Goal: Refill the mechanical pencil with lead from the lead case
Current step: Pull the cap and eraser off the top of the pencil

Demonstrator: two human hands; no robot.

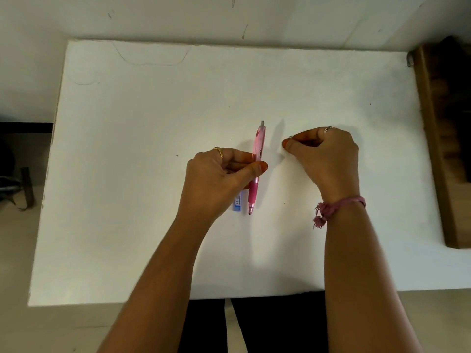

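1. I see a matte white board [127, 174] against a scuffed pale wall [51, 21].
2. My left hand [216, 179] grasps the glossy pink pencil [258, 159]; the blue lead case [237, 201] lies beside its tip.
3. My right hand [328, 154] pinches something tiny, maybe the cap.

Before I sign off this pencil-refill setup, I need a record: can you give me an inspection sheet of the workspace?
Surface: white board, bare apart from the job's things, faint marks and a stray hair near its far edge.
Job's things: pink mechanical pencil held upright-ish, tip toward the person; blue lead case lying on the board, partly hidden under the left hand.
Clutter: nothing seen.
Grippers: left hand pinches the pencil's barrel; right hand is apart from the pencil, fingertips pinched on something too small to identify.
Cables: nothing seen.
Surroundings: brown wooden furniture at the right, dark strap on the floor at the left.
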